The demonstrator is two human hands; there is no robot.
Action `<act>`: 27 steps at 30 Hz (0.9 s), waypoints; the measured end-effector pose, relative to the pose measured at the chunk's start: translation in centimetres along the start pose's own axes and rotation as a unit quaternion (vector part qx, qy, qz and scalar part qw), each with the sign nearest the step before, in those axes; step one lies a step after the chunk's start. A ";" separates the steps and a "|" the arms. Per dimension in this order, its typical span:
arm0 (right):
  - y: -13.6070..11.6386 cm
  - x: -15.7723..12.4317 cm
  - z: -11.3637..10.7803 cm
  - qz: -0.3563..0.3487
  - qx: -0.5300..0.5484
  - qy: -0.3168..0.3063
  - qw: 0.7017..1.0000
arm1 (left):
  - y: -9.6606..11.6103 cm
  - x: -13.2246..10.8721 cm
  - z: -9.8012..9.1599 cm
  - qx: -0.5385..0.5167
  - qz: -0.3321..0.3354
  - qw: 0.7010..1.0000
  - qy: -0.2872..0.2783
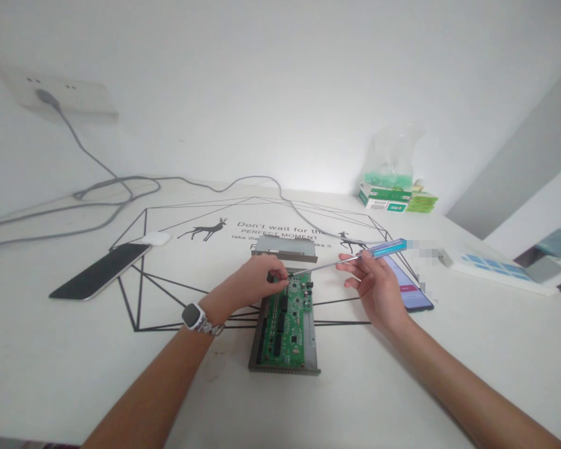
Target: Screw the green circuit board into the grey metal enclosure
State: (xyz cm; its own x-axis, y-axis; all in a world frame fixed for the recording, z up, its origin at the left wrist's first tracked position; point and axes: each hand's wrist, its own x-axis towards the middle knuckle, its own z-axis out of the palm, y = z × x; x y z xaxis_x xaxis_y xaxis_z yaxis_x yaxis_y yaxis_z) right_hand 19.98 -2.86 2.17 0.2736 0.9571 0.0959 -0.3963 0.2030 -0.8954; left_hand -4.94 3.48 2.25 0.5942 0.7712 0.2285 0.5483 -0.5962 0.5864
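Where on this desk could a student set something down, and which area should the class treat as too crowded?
Bare desk lies below the black smartphone, left of the left forearm, and between the metal tray and the right forearm. It is crowded over the green circuit board, where the left hand, right hand and screwdriver meet.

Head-worn view, looking forward and down across the surface [65,362] from its near edge; close on the left hand [247,280] and right hand [374,290], circuit board [285,324] at 6 o'clock, wall socket [58,93] far off at 10 o'clock.
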 end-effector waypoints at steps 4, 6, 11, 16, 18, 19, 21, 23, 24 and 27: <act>0.1 0.0 0.0 -0.006 -0.011 -0.006 1.000 | -0.1 0.0 0.1 0.010 0.004 1.000 0.000; 0.1 -0.1 0.1 -0.012 -0.017 -0.007 1.000 | -0.2 0.0 0.1 0.015 0.008 1.000 0.002; -0.1 -0.2 0.4 -0.032 -0.026 -0.005 0.999 | -0.3 0.0 0.3 0.036 0.016 0.999 0.006; 0.0 -0.3 0.2 -0.047 -0.035 -0.011 0.998 | -0.1 0.1 0.3 0.078 0.021 0.997 0.003; 0.0 -0.3 0.2 -0.052 -0.039 -0.013 0.998 | 0.0 0.1 0.4 0.095 0.023 0.995 0.005; 0.0 -0.4 0.2 -0.056 -0.041 -0.015 0.997 | 0.0 0.1 0.5 0.101 0.022 0.995 0.007; 0.0 -0.5 0.3 -0.064 -0.046 -0.017 0.997 | 0.1 0.1 0.5 0.112 0.018 0.993 0.010; -0.1 -0.6 0.4 -0.071 -0.052 -0.019 0.996 | 0.2 0.1 0.6 0.125 0.019 0.992 0.009; -0.1 -0.7 0.5 -0.074 -0.055 -0.020 0.995 | 0.3 0.1 0.6 0.131 0.022 0.991 0.006; -0.1 -0.8 0.5 -0.083 -0.064 -0.020 0.994 | 0.6 0.1 0.6 0.150 0.034 0.988 -0.001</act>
State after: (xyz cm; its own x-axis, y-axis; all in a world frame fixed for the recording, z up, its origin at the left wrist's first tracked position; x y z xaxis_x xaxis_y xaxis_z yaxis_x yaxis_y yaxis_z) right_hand 19.40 -3.52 2.42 0.2900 0.9207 0.2613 -0.2324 0.3326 -0.9140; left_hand -4.18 3.02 2.17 0.6368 0.7271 0.2566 0.6573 -0.6859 0.3122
